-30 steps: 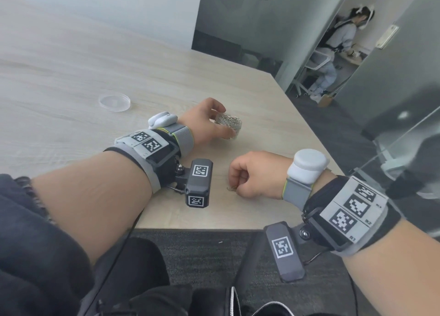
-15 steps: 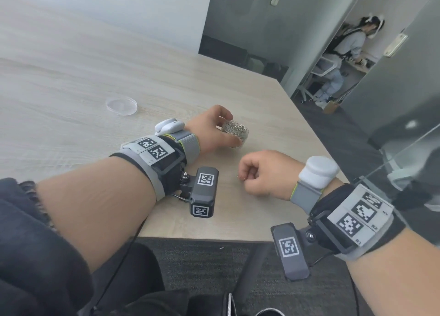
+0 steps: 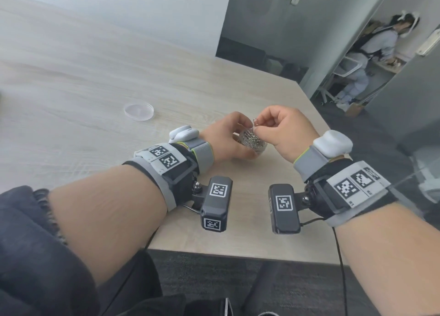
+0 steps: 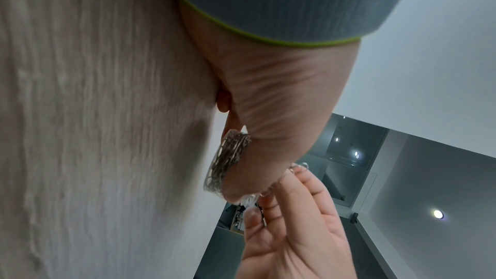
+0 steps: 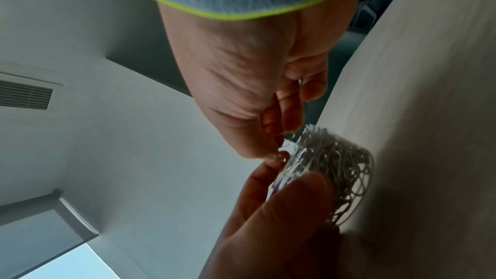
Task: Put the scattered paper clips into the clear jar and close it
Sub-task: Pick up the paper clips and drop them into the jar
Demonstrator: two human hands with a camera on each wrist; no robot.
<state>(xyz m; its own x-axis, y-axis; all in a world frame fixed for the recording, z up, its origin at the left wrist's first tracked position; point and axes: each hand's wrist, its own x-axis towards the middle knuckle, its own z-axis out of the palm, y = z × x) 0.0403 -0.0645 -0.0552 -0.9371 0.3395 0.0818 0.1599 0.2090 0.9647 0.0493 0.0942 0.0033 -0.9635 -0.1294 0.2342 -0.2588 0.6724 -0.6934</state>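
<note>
A small clear jar packed with silver paper clips stands on the wooden table, near its right corner. My left hand grips the jar round its side; the thumb covers part of the jar in the right wrist view. My right hand hovers just above the jar's open mouth and pinches a paper clip between thumb and fingertips. In the left wrist view the jar shows beside my left thumb, with my right hand over it. The jar's clear round lid lies flat on the table to the left.
The table's near edge and right edge lie close to both hands, with dark carpet below. A grey door and a glass partition stand beyond the table's far corner. Another person sits in the room behind.
My right hand has lifted from the table near the front edge and moved up and forward to the jar's mouth, carrying a paper clip. My left hand keeps its hold on the jar.
</note>
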